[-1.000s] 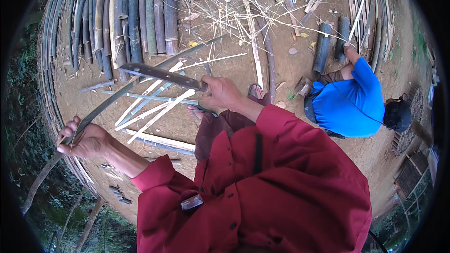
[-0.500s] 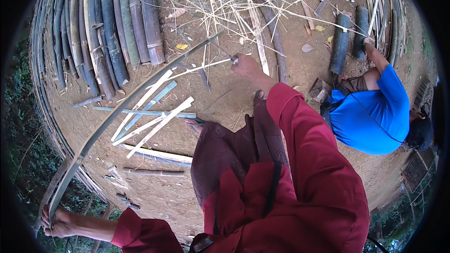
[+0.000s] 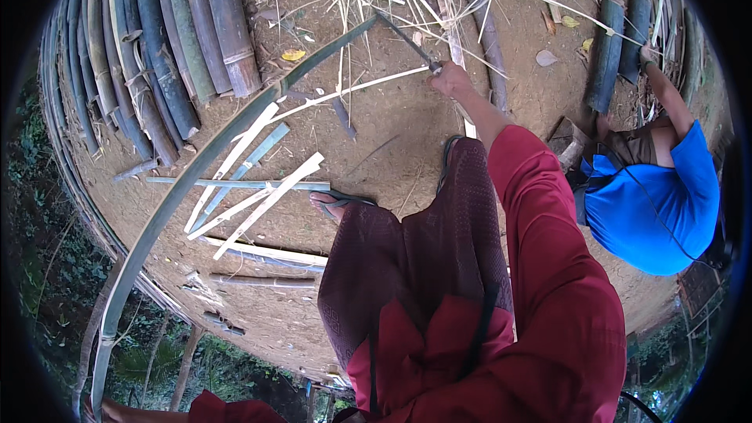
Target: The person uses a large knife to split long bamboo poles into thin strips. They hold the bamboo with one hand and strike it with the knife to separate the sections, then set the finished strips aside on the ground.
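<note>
Your right hand [image 3: 452,81] is clamped on the knife [image 3: 407,41], blade tip by the far end of the long bamboo strip [image 3: 186,175]; your left hand [image 3: 108,410], well apart and partly cut off, grips its near end. Strip bows past split pieces [image 3: 270,205] on the ground [image 3: 384,121].

The left hand [image 3: 110,410] is partly cut off below.

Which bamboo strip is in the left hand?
The long, curved green strip, arching from the left hand toward the machete; the shorter strips lie on the ground.
</note>
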Demonstrator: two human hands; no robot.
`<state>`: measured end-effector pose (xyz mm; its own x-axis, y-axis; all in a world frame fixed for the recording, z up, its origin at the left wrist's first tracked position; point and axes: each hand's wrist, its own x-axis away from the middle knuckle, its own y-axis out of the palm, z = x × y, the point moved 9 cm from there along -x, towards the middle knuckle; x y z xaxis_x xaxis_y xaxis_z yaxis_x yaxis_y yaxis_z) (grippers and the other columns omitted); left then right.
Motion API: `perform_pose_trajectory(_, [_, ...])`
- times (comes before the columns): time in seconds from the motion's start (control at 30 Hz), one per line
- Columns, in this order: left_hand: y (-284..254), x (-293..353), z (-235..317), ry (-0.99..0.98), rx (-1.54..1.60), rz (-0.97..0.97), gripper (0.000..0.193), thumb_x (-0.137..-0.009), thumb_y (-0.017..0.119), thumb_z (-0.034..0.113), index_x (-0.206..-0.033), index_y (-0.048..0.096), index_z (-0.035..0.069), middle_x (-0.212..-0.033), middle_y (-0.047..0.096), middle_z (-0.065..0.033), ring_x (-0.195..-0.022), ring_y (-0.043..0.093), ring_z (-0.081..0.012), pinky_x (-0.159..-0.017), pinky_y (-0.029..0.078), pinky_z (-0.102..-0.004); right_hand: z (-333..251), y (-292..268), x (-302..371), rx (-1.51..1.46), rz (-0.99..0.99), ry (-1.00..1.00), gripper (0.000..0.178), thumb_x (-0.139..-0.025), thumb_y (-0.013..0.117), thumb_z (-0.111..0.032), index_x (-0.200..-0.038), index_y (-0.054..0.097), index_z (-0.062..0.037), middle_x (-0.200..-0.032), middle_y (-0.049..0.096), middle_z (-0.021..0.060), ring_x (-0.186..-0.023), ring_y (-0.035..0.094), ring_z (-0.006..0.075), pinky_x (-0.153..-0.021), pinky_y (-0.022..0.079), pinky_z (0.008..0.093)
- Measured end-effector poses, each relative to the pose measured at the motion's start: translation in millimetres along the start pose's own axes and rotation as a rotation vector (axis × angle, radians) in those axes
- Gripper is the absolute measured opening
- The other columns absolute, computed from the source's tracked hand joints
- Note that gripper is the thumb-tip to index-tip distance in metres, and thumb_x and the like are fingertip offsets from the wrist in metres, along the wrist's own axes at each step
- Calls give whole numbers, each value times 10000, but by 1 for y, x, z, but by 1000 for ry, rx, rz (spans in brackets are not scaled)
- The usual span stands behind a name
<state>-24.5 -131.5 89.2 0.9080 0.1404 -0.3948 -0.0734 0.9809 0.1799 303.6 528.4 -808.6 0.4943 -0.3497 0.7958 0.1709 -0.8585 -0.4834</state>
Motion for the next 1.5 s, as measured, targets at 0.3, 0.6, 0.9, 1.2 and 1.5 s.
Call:
perform_pose_trajectory(0.3, [117,55,-73,-59,324,-138,242,-812,507,210,-617,407,107,-553,363,-11,-541,385,-173,-581,375,-328,-74,-54,91,-55,16,-4,481,-656,639,-353,-925,632,45,-852,660,200,-809,650,309,-753,497,370])
perform_pose_trajectory(0.6, [207,124,-54,160,194,273,254,-799,578,238,-591,557,93,-482,516,-5,-437,548,-120,-465,490,-226,-51,-116,403,-400,28,-3,340,-733,623,-289,-893,615,11,-719,644,123,-665,633,203,-650,487,336])
perform_pose_trajectory(0.9, [271,161,-4,234,-417,-94,255,-933,525,202,-1062,619,3,-932,657,-112,-813,606,-147,-698,510,-299,30,-105,550,-697,108,50,200,-738,616,-167,-823,588,13,-635,608,83,-501,575,149,-495,466,311])
perform_pose_trajectory(1.2, [305,211,35,33,-238,-435,248,-886,612,133,-1074,622,-29,-960,661,-98,-853,615,-121,-743,496,-240,-123,-210,633,-704,299,-458,207,-715,597,-127,-882,572,-7,-669,585,49,-594,566,121,-555,457,285])
perform_pose_trajectory(1.5, [329,252,65,92,-503,-472,185,-838,657,125,-965,679,-8,-812,658,-71,-710,603,-99,-637,477,-227,-309,-259,761,-625,419,-1016,374,-713,625,-197,-1010,579,26,-850,641,168,-658,605,219,-632,473,361])
